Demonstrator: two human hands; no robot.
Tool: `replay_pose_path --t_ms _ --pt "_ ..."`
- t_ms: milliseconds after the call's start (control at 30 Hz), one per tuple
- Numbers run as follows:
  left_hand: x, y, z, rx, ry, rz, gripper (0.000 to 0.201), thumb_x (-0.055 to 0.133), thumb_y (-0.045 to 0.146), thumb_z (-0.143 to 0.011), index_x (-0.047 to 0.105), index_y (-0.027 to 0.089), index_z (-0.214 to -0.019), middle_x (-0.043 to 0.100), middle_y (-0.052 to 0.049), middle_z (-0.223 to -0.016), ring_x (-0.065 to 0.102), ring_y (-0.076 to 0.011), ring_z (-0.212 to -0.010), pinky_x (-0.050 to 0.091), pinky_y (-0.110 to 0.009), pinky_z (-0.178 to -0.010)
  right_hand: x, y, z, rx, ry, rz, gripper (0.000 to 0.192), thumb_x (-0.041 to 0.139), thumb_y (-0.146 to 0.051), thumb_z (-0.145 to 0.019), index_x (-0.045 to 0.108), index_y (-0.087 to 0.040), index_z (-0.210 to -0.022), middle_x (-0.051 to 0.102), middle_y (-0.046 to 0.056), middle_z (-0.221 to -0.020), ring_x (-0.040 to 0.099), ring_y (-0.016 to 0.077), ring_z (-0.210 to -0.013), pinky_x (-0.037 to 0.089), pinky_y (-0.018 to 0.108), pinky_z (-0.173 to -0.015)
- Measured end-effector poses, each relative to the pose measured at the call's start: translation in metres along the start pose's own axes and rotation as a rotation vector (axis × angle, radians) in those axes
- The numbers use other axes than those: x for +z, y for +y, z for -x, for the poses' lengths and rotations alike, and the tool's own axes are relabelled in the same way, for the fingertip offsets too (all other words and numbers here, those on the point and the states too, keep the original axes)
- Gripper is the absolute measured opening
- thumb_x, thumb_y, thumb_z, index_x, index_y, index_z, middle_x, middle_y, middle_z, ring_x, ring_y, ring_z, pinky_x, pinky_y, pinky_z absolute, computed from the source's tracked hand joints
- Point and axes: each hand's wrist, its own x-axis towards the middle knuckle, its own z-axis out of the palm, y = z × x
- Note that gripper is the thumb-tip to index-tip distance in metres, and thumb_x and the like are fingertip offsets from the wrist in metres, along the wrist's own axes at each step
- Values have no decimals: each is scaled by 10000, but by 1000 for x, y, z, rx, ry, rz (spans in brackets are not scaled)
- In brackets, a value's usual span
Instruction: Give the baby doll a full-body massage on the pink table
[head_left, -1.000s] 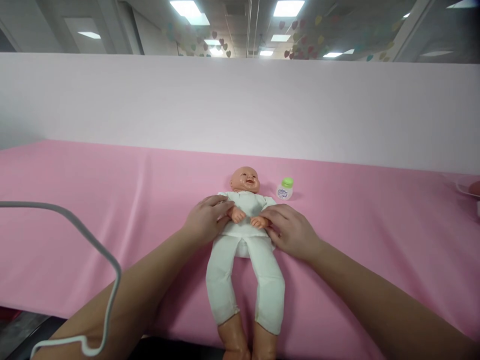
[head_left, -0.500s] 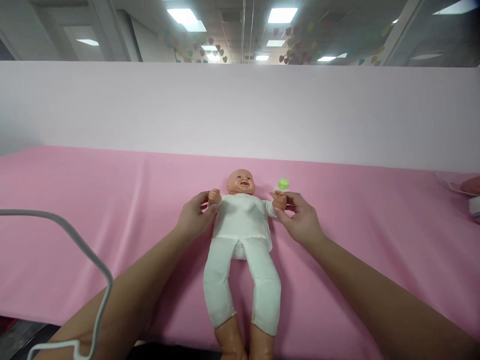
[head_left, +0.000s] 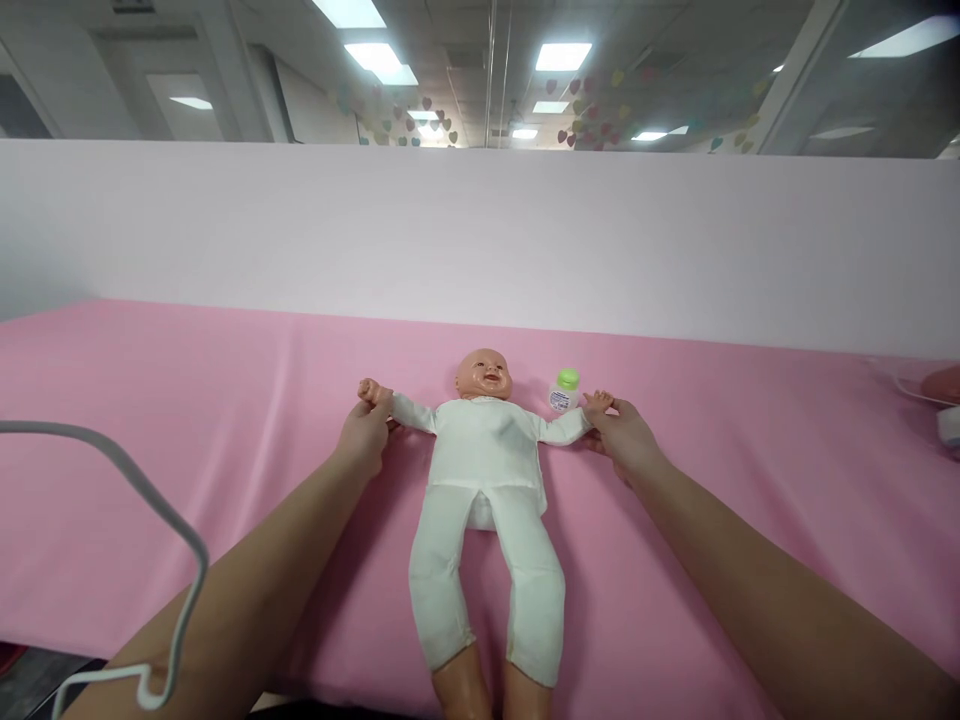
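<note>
- pink-covered surface [head_left: 187,400], spreading wide across the view
- small white bottle [head_left: 564,392] with a green cap, upright on the surface
- white partition wall [head_left: 480,240] behind the surface
- white cable [head_left: 172,530] looping over the surface's near left edge
- ceiling lights [head_left: 562,55] above the wall

Pink-covered table [head_left: 187,420] with 1 white-clad doll [head_left: 487,470] on its back, 1 green-capped bottle [head_left: 564,391] beside its head.

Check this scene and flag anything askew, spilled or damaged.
Nothing stands out. The doll lies flat on its back on the pink cloth, its arms held out sideways by the left hand and right hand. The small bottle stands upright beside its head, capped, nothing spilled.
</note>
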Motion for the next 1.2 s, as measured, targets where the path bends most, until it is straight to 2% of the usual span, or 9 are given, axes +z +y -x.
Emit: replay_pose_path --t_ms 100,200,400,500,667,767,833,1067,1200 --pt "3 4 19 278 -121 -203 298 733 426 -889 676 221 -1097 738 -105 -1156 716 -284 -1117 587 -426 -968 5 -19 21 -88 -17 123 635 762 -515 -859 531 -263 -1394 742 107 -1239 767 280 -1003 679 449 -822" --pt "8 8 41 492 -240 -481 248 708 405 -902 725 249 -1093 765 -59 -1115 715 -275 -1093 568 -414 -985 14 -35 48 -407 -127 277 529 698 -441 -916 557 -294 -1404 740 79 -1263 746 273 -1039 648 453 -887" --pt "11 9 59 877 -460 -975 387 664 414 -940 730 272 -1294 693 -78 -1369 654 -290 -1247 542 -427 -1044 31 -46 79 -1006 -387 634 352 585 -148 -930 683 -235 -1256 760 85 -1176 698 283 -1073 594 462 -934" --pt "10 10 59 992 -498 -1127 385 611 388 -980 719 272 -1331 678 -92 -1398 633 -299 -1292 520 -455 -1089 35 -46 81 -1134 -433 680 337 557 -78 -929 710 -205 -1200 756 96 -1174 682 277 -1073 570 468 -983" --pt "10 14 62 1059 -565 -1184 368 576 296 -988 721 252 -1324 691 -112 -1375 624 -311 -1308 495 -480 -1121 37 -46 81 -1165 -436 699 326 561 -69 -933 725 -197 -1185 754 109 -1184 677 284 -1086 559 492 -1002" --pt "11 14 63 965 -538 -1115 387 611 314 -957 712 253 -1325 673 -103 -1410 620 -320 -1308 501 -478 -1102 35 -45 80 -1095 -443 631 362 578 -74 -906 714 -220 -1208 758 93 -1181 681 278 -1084 568 486 -981" --pt "10 13 61 853 -496 -1001 398 629 349 -944 702 256 -1324 689 -90 -1382 644 -306 -1260 520 -448 -1068 32 -42 77 -961 -396 541 364 615 -130 -905 695 -245 -1240 760 76 -1185 689 276 -1087 581 473 -958" --pt "6 10 30 311 -257 -223 266 641 383 -946 697 202 -1134 742 -84 -1191 695 -270 -1140 572 -401 -990 12 -24 31 -210 1 111 576 737 -454 -869 551 -251 -1375 745 92 -1216 748 256 -1017 646 395 -846" --pt "5 10 10 -21 -37 75 252 661 342 -951 645 172 -1136 728 -128 -1108 750 -243 -947 633 -393 -856 0 -11 4 149 42 70 643 796 -427 -796 543 -235 -1355 749 137 -1189 772 262 -848 675 383 -696"
